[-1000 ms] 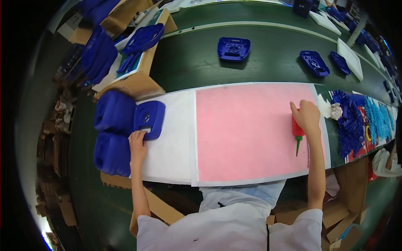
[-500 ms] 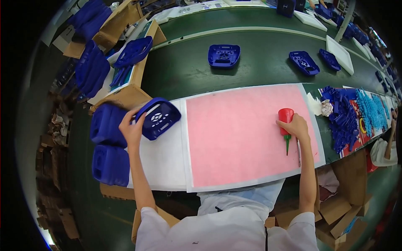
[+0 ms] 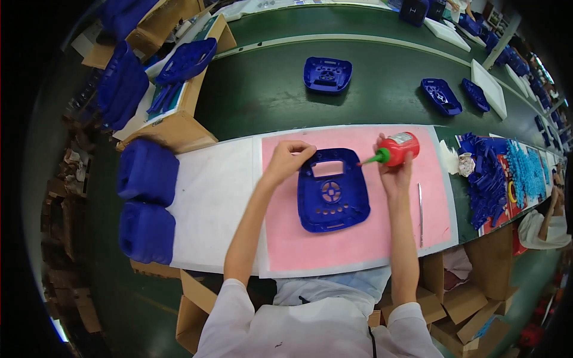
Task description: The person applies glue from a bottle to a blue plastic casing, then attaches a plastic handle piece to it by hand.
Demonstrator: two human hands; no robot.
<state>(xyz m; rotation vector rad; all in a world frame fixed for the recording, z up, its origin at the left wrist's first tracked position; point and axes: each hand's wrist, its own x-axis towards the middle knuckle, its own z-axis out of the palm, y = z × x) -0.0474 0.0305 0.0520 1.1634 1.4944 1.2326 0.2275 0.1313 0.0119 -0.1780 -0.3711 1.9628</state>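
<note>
A blue plastic housing [image 3: 334, 215] with an oblong window, a round cut-out and a row of small holes is over the pink sheet [image 3: 286, 250] in front of me. My left hand [image 3: 290, 160] pinches its upper left corner. In my right hand [image 3: 396, 173] is a red squeeze bottle [image 3: 401, 148] with a green nozzle, tipped on its side. The nozzle points left, and its tip is at the housing's upper right edge; whether it touches cannot be made out.
A thin metallic stick [image 3: 420, 215] lies on the pink sheet's right side. Stacked blue housings [image 3: 146, 232] stand at the left. Blue strips [image 3: 482, 185] and light-blue pieces [image 3: 525, 170] lie at the right. Beyond, more blue housings [image 3: 327, 76] rest on the green surface [image 3: 256, 89].
My left hand has brought the blue housing right, from beside the stacks to the pink sheet. My right hand has raised the squeeze bottle and turned its nozzle from pointing toward me to pointing left.
</note>
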